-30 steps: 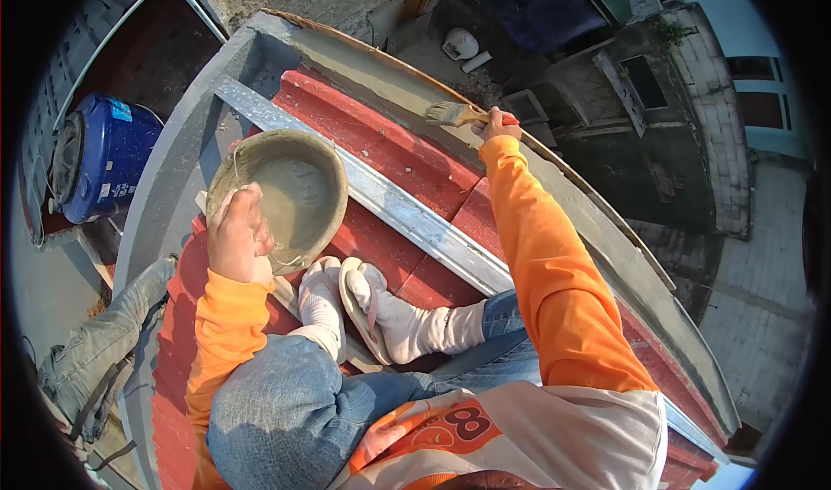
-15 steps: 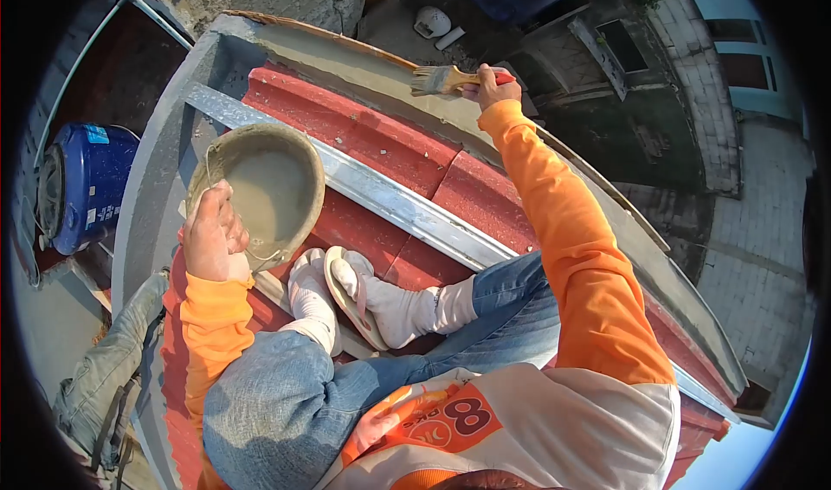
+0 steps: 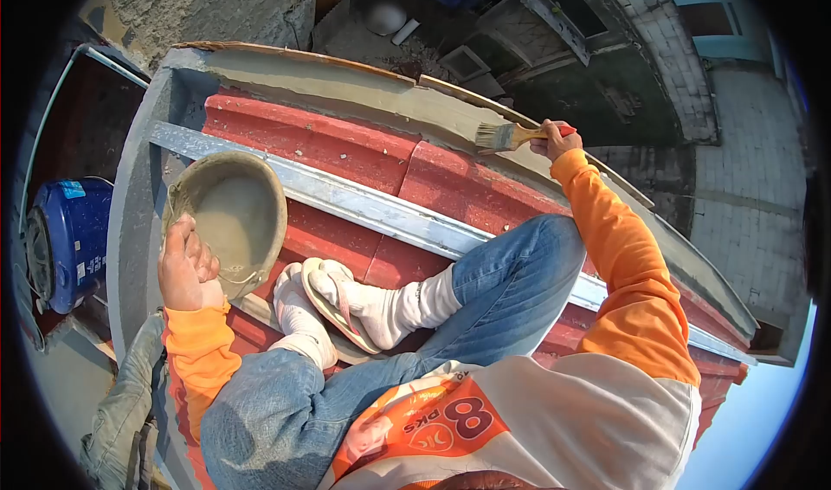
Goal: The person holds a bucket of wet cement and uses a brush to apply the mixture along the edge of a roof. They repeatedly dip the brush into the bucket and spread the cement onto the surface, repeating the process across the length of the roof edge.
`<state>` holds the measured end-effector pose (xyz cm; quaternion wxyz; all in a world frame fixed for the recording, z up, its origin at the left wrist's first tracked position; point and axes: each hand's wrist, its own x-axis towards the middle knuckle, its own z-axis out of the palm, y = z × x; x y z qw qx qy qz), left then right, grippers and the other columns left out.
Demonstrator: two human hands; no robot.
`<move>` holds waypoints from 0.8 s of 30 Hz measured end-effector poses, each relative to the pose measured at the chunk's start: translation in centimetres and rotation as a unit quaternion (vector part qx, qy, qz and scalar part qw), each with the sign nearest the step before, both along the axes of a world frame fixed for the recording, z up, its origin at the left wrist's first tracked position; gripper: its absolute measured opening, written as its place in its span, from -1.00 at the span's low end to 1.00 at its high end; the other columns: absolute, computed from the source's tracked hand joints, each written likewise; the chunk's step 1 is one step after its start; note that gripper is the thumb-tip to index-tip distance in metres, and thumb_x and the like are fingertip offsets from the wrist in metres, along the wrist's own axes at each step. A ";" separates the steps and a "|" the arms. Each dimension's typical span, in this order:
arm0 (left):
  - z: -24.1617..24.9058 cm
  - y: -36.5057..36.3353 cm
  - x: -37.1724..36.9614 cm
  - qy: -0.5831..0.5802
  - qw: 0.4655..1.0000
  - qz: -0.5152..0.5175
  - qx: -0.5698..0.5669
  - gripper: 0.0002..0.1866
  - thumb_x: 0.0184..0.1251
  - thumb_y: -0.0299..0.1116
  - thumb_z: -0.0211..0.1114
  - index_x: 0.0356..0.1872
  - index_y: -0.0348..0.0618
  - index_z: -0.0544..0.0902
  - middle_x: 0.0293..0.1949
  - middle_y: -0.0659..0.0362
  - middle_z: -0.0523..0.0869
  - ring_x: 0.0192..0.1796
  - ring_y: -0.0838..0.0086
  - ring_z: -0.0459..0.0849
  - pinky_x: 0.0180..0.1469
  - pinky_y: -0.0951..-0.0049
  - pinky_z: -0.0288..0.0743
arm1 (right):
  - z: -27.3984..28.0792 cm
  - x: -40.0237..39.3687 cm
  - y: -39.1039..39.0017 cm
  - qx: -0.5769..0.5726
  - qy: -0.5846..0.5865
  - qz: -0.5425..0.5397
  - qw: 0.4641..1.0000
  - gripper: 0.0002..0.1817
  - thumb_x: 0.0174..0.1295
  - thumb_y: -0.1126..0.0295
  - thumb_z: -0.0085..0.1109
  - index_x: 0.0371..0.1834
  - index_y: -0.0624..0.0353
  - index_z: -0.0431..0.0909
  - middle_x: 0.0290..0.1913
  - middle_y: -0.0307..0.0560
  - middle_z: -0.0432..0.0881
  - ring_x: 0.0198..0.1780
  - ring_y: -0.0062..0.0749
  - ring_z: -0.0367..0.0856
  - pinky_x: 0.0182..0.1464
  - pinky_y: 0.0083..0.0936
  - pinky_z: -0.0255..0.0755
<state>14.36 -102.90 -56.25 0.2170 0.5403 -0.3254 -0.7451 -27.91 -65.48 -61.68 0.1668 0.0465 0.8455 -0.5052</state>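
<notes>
My left hand (image 3: pixel 189 267) is closed at the near side of a round, mud-coloured bucket (image 3: pixel 277 206), fingers on its thin wire handle. Greyish liquid lies inside the bucket, which is tilted slightly toward me. In my right hand (image 3: pixel 556 140) is a paintbrush (image 3: pixel 514 136) with a wooden, red-ended handle, gripped between thumb and fingers. Its pale, grey-smeared bristles point left and rest at the smooth grey cement ledge (image 3: pixel 346 90) along the roof's edge.
Red metal roofing (image 3: pixel 485 187) lies under me, crossed by a silver metal channel (image 3: pixel 381 197). A thin wooden board (image 3: pixel 286 50) lines the ledge's outer edge, with a drop to a yard beyond. A blue drum (image 3: pixel 82 243) stands at left, near grey fabric (image 3: pixel 130 403).
The brush and my right hand have moved right and toward me along the ledge. My right knee is raised higher. The view has shifted, and the bucket stays in my left hand.
</notes>
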 end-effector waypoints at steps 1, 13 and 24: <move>0.1 0.1 -0.2 -0.001 1.000 -0.003 -0.002 -0.82 0.26 -0.26 0.09 -0.41 -0.13 0.41 -0.80 0.41 0.14 -0.82 0.72 0.08 -0.76 0.65 -0.03 | 2.2 -0.4 3.3 0.018 0.005 -0.038 0.999 -0.83 0.17 0.36 0.07 -0.37 0.26 0.45 -0.43 0.06 0.59 -0.51 -0.31 0.64 -0.43 -0.46 0.63; 0.2 0.3 -0.1 0.011 1.000 -0.007 -0.018 -0.82 0.26 -0.26 0.08 -0.47 -0.10 0.40 -0.80 0.41 0.14 -0.83 0.72 0.08 -0.77 0.66 -0.03 | -1.9 2.4 -14.9 -0.017 0.023 0.101 0.994 -0.79 0.19 0.30 0.04 -0.39 0.26 0.46 -0.50 -0.02 0.61 -0.53 -0.41 0.63 -0.44 -0.59 0.53; -0.6 0.1 0.1 0.042 0.999 -0.011 -0.016 -0.82 0.30 -0.27 0.04 -0.45 -0.12 0.41 -0.80 0.42 0.14 -0.83 0.73 0.07 -0.77 0.67 -0.05 | 4.8 -1.9 10.6 -0.002 -0.015 -0.055 0.998 -0.83 0.16 0.33 0.08 -0.30 0.20 0.43 -0.36 0.06 0.58 -0.45 -0.29 0.64 -0.38 -0.42 0.62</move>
